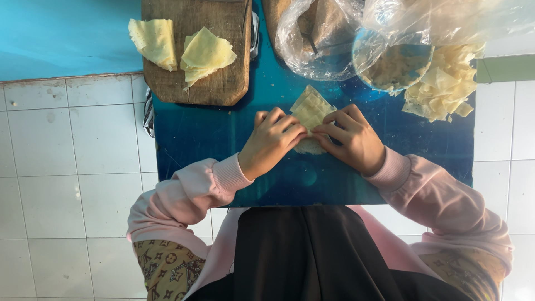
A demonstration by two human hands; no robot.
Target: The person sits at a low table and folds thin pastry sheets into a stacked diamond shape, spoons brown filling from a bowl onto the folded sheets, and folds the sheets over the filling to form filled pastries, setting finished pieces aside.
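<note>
A thin pale yellow dough wrapper [310, 107] lies on a blue board [212, 139] in front of me, with filling under its near edge. My left hand [271, 142] pinches its left side with bent fingers. My right hand [351, 136] presses its right side, fingertips meeting the left hand's at the middle. Both wrists wear pink sleeves.
A wooden board [214, 83] at the upper left carries two folded wrappers [156, 42] [206, 54]. A clear plastic bag [317, 39] and a round bowl of filling [395, 67] sit at the top right, beside a heap of loose wrappers [446, 86]. White floor tiles [72, 167] surround the board.
</note>
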